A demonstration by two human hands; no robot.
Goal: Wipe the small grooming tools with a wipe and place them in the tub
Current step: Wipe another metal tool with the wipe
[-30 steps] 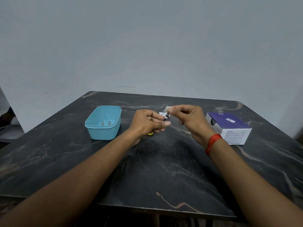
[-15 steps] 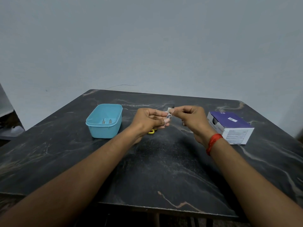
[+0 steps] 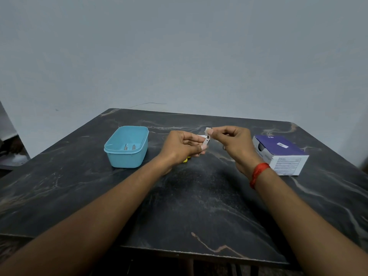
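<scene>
Since the earlier frames little has shifted: both hands stay raised together above the table (image 3: 199,206), and the wipe has crept slightly along the tool's end.

**Hold.** The left hand (image 3: 182,145) grips a small metal tool, apparently a nail clipper (image 3: 205,142), with the fingers curled round its body and one end left free. The right hand (image 3: 234,145) pinches a small white wipe (image 3: 208,130) between thumb and forefinger, touching that free end.

**Handling.** The nail clipper is judged light, rigid and smooth, so it is likely slippery once damp. Hold it by the flat body, not the lever or the cutting edge. The wipe is soft and limp; it needs fingertip pressure to clean.

**Surroundings.**
- The light-blue tub (image 3: 127,160) stands to the left, well apart from the hands, with two metal tools (image 3: 129,146) already inside.
- A yellow item (image 3: 185,160) lies on the table beneath the left hand, mostly hidden, so what it is cannot be told.
- A purple-and-white box (image 3: 286,156) sits to the right.

Nothing stands between the hands and the tub.
</scene>
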